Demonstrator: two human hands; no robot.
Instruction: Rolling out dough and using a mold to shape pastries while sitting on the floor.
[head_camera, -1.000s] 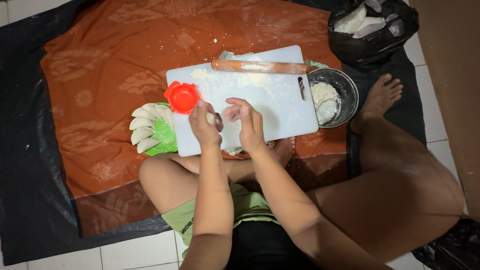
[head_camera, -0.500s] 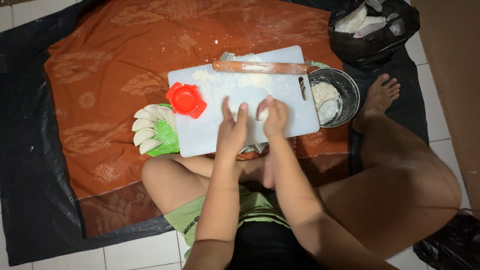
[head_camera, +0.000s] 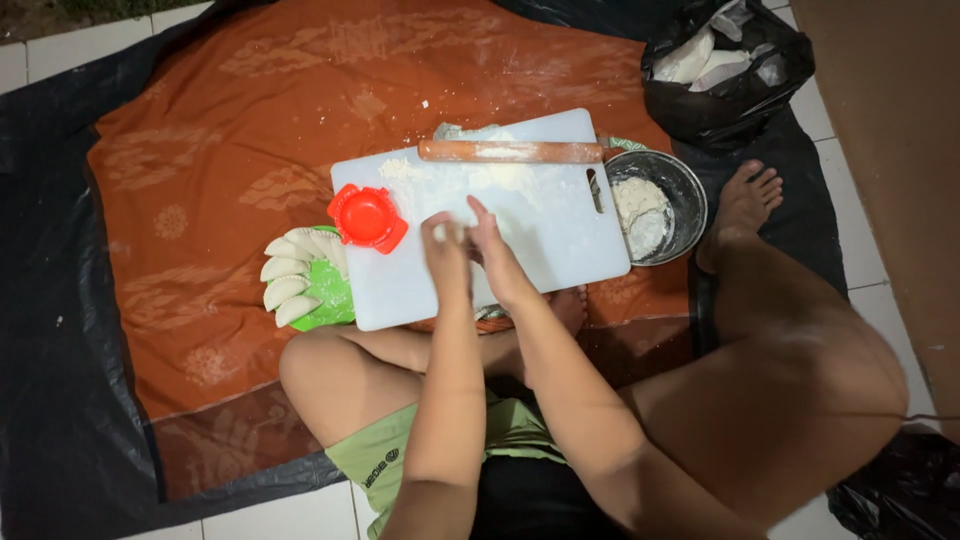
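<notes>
Over an orange cloth (head_camera: 250, 130), both palms, left hand (head_camera: 443, 255) and right hand (head_camera: 497, 258), press together above the white cutting board (head_camera: 540, 230), contents unseen, near a black bag (head_camera: 725, 85)

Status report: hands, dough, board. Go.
Left hand and right hand pressed together over white cutting board, grip contents hidden. Red dumpling press at board's left edge, rolling pin along far edge. Nothing blocking.

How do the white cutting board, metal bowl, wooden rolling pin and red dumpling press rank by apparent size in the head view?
Largest to smallest:
1. white cutting board
2. metal bowl
3. wooden rolling pin, longer than the bowl but far slimmer, so unsure
4. red dumpling press
</notes>
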